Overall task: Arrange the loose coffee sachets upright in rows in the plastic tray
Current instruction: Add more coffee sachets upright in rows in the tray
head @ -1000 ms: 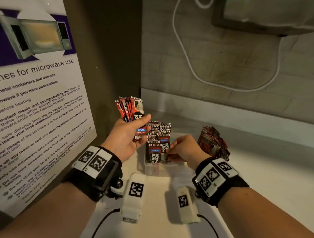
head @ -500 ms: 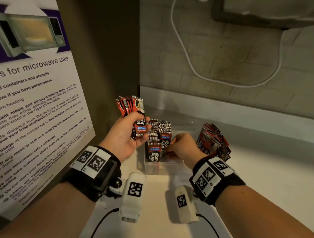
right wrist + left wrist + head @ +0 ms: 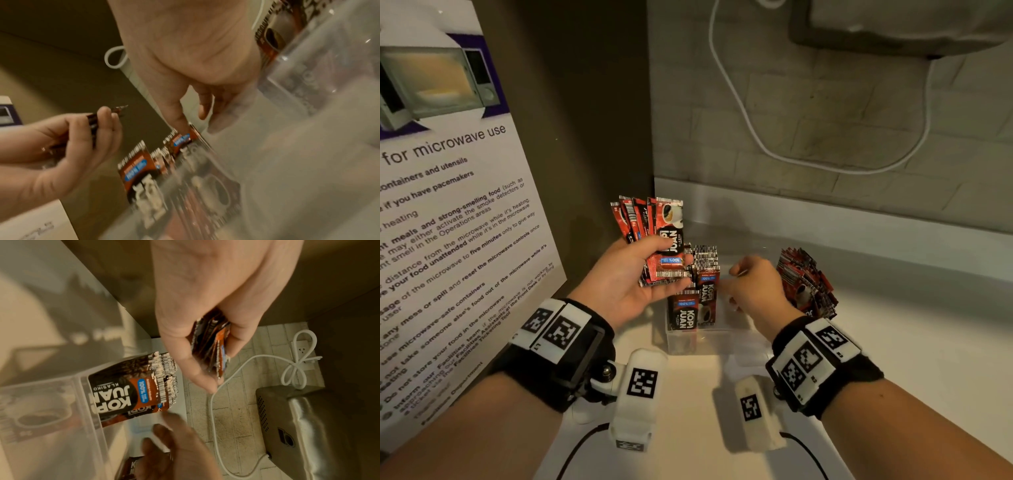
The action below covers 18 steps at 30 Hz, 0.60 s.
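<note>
Your right hand (image 3: 751, 289) has lifted out of the plastic tray (image 3: 681, 342): a moment ago its fingertips were down among the upright sachets, and now it hovers just above the tray's right half with fingers loosely curled and nothing visibly in them. That suggests one sachet has just been seated and you are free to take the next. Your left hand (image 3: 626, 284) has shifted little; it hovers just left of the tray, thumb and fingers clamped round a fanned bundle of sachets (image 3: 654, 233). The filled rows (image 3: 697, 291) stand at the tray's left side, while a loose pile (image 3: 808, 284) lies well right of the tray. The tray's clear walls are hard to trace, your right hand covers its right part, and the right wrist view is too blurred to confirm the fingertips are empty.
</note>
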Motion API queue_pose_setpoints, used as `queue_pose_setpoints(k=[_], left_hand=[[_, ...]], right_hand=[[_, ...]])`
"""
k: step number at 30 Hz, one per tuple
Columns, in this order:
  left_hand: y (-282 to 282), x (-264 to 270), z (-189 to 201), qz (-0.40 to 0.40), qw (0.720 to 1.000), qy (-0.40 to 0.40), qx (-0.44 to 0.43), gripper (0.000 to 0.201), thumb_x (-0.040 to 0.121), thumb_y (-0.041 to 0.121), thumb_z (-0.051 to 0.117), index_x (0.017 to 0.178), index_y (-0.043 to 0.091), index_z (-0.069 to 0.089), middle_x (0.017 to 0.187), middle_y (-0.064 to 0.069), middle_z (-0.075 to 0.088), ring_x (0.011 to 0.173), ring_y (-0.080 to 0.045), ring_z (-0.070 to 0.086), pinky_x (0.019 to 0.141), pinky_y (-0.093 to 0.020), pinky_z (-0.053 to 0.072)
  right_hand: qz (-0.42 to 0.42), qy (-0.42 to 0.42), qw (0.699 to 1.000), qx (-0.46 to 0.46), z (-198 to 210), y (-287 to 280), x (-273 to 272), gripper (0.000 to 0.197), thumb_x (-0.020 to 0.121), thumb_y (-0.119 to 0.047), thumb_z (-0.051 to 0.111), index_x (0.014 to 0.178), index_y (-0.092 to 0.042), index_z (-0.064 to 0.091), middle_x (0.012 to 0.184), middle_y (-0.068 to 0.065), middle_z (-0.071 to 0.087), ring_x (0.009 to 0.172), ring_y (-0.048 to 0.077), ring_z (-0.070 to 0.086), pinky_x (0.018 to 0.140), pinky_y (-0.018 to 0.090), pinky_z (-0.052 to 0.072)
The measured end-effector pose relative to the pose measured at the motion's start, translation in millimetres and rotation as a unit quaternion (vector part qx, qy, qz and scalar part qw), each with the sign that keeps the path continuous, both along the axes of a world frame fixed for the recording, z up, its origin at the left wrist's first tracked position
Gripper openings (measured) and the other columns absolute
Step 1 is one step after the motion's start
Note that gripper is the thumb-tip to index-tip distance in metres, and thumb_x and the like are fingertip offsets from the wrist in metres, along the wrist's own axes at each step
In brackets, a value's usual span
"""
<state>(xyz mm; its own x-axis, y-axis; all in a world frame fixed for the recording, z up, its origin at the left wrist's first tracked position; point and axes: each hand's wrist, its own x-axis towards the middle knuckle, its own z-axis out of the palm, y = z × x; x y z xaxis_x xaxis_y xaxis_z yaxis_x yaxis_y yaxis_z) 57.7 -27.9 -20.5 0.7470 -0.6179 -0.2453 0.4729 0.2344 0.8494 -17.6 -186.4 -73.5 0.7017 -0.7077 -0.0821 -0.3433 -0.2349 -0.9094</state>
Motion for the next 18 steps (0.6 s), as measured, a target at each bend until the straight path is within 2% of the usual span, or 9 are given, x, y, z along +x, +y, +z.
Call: queue_pose_setpoints(k=[3, 6, 11, 12, 14, 16, 18], left_hand=[[-1, -1, 0, -0.002, 0.999, -0.030, 0.014, 0.023, 0.085, 0.006, 0.066, 0.106, 0.013, 0.062, 0.095, -0.012, 0.073, 0.077, -0.021, 0.073, 0.054, -0.033, 0.059], [-6, -4, -1, -0.010, 0.998, -0.057, 0.040, 0.028, 0.080, 0.007, 0.071, 0.107, 0.014, 0.064, 0.090, -0.007, 0.073, 0.071, -0.018, 0.072, 0.048, -0.028, 0.055], [-10, -7, -2, -0.032, 0.984, -0.136, 0.108, 0.038, 0.073, 0.009, 0.078, 0.106, 0.017, 0.064, 0.081, 0.001, 0.073, 0.068, -0.012, 0.070, 0.044, -0.021, 0.047], [-10, -7, -2, -0.034, 0.983, -0.139, 0.112, 0.038, 0.071, 0.011, 0.079, 0.105, 0.018, 0.064, 0.081, 0.002, 0.073, 0.069, -0.012, 0.070, 0.044, -0.021, 0.047], [-9, -7, -1, -0.031, 0.986, -0.127, 0.102, 0.039, 0.068, 0.016, 0.081, 0.103, 0.019, 0.064, 0.082, 0.002, 0.073, 0.073, -0.013, 0.069, 0.043, -0.021, 0.046], [-9, -7, 0, -0.025, 0.991, -0.109, 0.078, 0.044, 0.060, 0.024, 0.081, 0.100, 0.018, 0.064, 0.079, 0.001, 0.072, 0.070, -0.012, 0.066, 0.042, -0.020, 0.045], [-9, -8, 1, -0.015, 0.994, -0.093, 0.051, 0.047, 0.056, 0.026, 0.080, 0.100, 0.018, 0.065, 0.077, 0.003, 0.070, 0.066, -0.008, 0.064, 0.043, -0.020, 0.046]], right_hand=[[0.011, -0.117, 0.993, 0.028, 29, 6, -9, 0.021, 0.085, -0.021, 0.067, 0.093, -0.005, 0.057, 0.081, 0.005, 0.056, 0.066, 0.016, 0.051, 0.055, 0.027, 0.042], [0.083, -0.148, 0.982, 0.082, 56, 16, -17, 0.019, 0.089, -0.029, 0.064, 0.094, -0.012, 0.058, 0.081, 0.001, 0.060, 0.056, 0.011, 0.052, 0.049, 0.023, 0.038], [0.119, -0.185, 0.971, 0.095, 71, 17, -14, 0.030, 0.088, -0.018, 0.066, 0.115, -0.022, 0.054, 0.074, -0.003, 0.060, 0.051, 0.011, 0.051, 0.043, 0.022, 0.037], [0.123, -0.189, 0.970, 0.090, 72, 16, -14, 0.026, 0.088, -0.015, 0.065, 0.111, -0.022, 0.056, 0.072, -0.003, 0.060, 0.049, 0.011, 0.050, 0.042, 0.021, 0.035], [0.123, -0.198, 0.968, 0.091, 73, 12, -15, 0.012, 0.089, -0.006, 0.062, 0.091, -0.018, 0.059, 0.065, -0.002, 0.061, 0.043, 0.011, 0.047, 0.040, 0.020, 0.032], [0.100, -0.216, 0.965, 0.112, 75, 9, -17, 0.017, 0.089, 0.000, 0.058, 0.079, -0.014, 0.054, 0.062, 0.003, 0.060, 0.040, 0.012, 0.049, 0.039, 0.021, 0.034], [0.074, -0.247, 0.951, 0.171, 76, 7, -20, 0.021, 0.090, 0.003, 0.052, 0.077, -0.013, 0.047, 0.064, 0.007, 0.060, 0.043, 0.015, 0.055, 0.042, 0.023, 0.040]])
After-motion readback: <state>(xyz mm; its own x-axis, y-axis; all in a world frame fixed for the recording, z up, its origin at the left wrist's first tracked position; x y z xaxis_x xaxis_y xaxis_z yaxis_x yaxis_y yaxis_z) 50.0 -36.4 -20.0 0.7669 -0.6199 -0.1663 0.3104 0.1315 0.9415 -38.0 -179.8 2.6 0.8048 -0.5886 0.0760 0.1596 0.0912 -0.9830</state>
